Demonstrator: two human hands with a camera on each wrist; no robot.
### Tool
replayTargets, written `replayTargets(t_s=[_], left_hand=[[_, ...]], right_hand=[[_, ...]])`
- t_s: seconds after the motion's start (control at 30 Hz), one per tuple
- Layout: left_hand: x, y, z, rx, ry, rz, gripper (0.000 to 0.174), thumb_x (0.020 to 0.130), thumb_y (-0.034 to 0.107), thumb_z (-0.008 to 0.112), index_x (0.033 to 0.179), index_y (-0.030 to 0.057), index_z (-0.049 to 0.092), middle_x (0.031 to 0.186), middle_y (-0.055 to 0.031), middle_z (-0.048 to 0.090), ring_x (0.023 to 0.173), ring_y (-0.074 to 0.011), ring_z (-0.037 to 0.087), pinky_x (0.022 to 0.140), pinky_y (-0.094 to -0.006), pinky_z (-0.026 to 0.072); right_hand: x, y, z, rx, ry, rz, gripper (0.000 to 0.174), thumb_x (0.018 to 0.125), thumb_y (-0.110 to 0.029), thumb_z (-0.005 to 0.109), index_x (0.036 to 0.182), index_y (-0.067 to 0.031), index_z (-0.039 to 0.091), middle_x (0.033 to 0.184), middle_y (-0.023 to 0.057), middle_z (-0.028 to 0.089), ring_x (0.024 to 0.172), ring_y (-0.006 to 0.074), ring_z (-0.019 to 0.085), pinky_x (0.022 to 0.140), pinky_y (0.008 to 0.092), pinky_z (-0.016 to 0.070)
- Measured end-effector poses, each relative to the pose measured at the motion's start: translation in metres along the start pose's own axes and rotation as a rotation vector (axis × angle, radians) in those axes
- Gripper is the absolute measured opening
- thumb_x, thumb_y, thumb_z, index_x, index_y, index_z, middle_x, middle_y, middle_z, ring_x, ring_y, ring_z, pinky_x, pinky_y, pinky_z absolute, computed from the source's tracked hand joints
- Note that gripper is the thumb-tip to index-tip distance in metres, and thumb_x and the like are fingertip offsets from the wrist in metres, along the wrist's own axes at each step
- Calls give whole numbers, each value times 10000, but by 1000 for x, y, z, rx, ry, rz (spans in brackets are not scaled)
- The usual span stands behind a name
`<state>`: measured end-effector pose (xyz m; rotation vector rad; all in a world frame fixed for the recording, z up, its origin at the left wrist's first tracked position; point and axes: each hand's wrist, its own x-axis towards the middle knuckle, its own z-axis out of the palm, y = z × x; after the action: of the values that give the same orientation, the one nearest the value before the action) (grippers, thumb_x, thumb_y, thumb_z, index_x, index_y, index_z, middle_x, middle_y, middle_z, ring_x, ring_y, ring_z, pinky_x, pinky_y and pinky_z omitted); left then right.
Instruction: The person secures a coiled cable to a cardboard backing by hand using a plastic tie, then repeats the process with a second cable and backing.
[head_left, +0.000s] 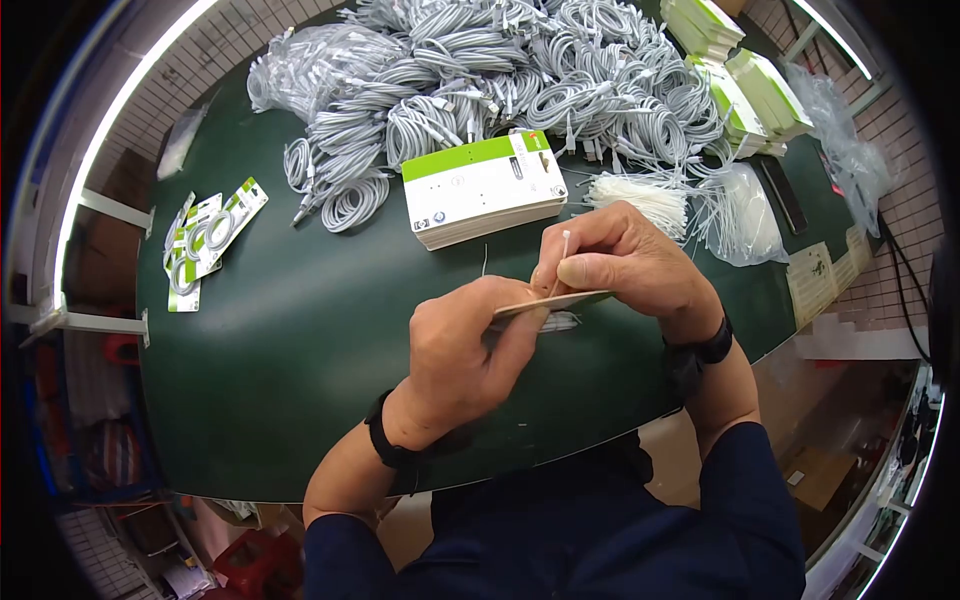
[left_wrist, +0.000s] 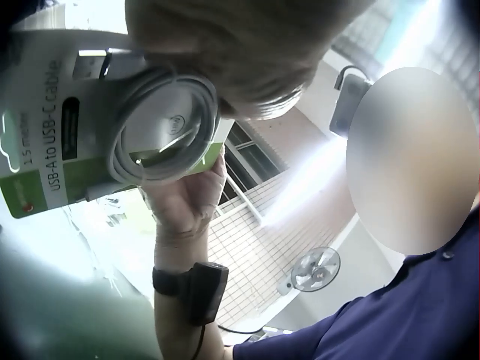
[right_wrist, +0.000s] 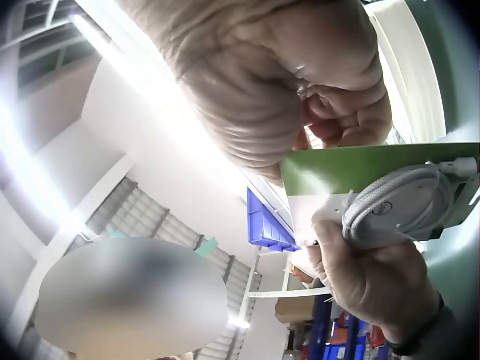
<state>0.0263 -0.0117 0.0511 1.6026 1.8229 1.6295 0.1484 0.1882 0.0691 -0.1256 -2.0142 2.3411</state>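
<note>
In the head view, my left hand (head_left: 455,345) grips a packaging card (head_left: 575,300) by its edge, tilted over the table. A coiled white cable (left_wrist: 165,124) lies against the printed face, which reads USB-A to USB-C cable in the left wrist view. My right hand (head_left: 640,265) is at the card's other side, pinching a thin white cable tie (head_left: 566,243) that stands up between thumb and forefinger. From the right wrist view, the left thumb presses the card's white part next to the coil (right_wrist: 397,202). The lower part of the tie is hidden by the fingers.
A stack of green-and-white cards (head_left: 485,195) stands just beyond the hands. Behind it spreads a large heap of grey-white cables (head_left: 450,80). Loose cable ties (head_left: 640,205) lie to the right, with more cards (head_left: 735,100) beyond. Carded cables (head_left: 210,240) lie at left.
</note>
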Motion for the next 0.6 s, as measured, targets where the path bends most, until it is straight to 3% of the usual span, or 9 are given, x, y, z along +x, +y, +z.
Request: replayTargets(t_s=[0.03,0.1,0.27,0.3,0.4,0.43,0.53,0.57,0.6], left_hand=[[0,-1,1,-87,1,-82,80,952,21,742,1018,28,697,894,-111,770,804,-208,753,730,-316,582],[1,-8,3,-258,6,-243,68,1021,38,679,1083,10,675,929,-106,774,836,-156,747,754,-293,582],[16,-21,8,-608,96,-305,201,1091,72,573,1247,-44,626,1135,-116,750,965,-111,706,837,-277,586],[18,-24,7,-630,105,-319,229,1097,87,569,1268,-53,626,1147,-119,749,980,-113,706,860,-278,585],[26,-32,5,-671,148,-351,249,1107,98,539,1279,-61,623,1164,-134,749,984,-127,719,868,-285,595],[30,-34,7,-697,181,-363,238,1103,87,536,1266,-63,621,1145,-131,752,966,-118,715,850,-278,593],[35,-44,13,-753,225,-384,225,1099,79,531,1249,-64,620,1124,-125,753,943,-108,709,826,-272,589],[36,-46,15,-768,226,-389,224,1100,79,530,1246,-64,620,1123,-124,752,941,-107,707,823,-273,588],[36,-46,17,-777,223,-392,220,1099,79,532,1242,-63,621,1122,-123,751,939,-107,705,820,-273,587]], right_hand=[[2,9,-3,-61,42,-45,269,1031,-198,665,958,41,765,898,76,730,823,121,650,777,269,511],[4,12,-4,112,81,-30,285,1059,-225,646,998,30,760,935,70,736,825,115,649,764,266,515],[6,29,-13,148,339,-54,289,1108,-243,598,1165,0,742,990,40,742,859,82,665,774,236,534],[7,34,-13,120,451,-157,199,1088,-150,632,1180,0,726,983,30,729,824,62,639,736,223,522],[3,38,-6,-291,678,-568,130,1024,-51,707,1146,-12,730,986,18,710,783,62,612,708,232,514],[1,35,-8,-515,645,-699,246,903,48,785,1118,-65,746,979,5,685,779,119,605,687,281,513],[-3,20,5,-1109,430,-867,349,783,58,829,1085,-104,764,971,9,678,829,211,609,730,316,508],[-2,25,11,-1188,425,-868,389,692,24,840,1034,-154,794,974,4,672,830,239,598,714,344,503],[1,30,14,-1233,441,-883,366,693,-10,824,1027,-157,789,968,-8,662,834,230,594,708,347,496]])
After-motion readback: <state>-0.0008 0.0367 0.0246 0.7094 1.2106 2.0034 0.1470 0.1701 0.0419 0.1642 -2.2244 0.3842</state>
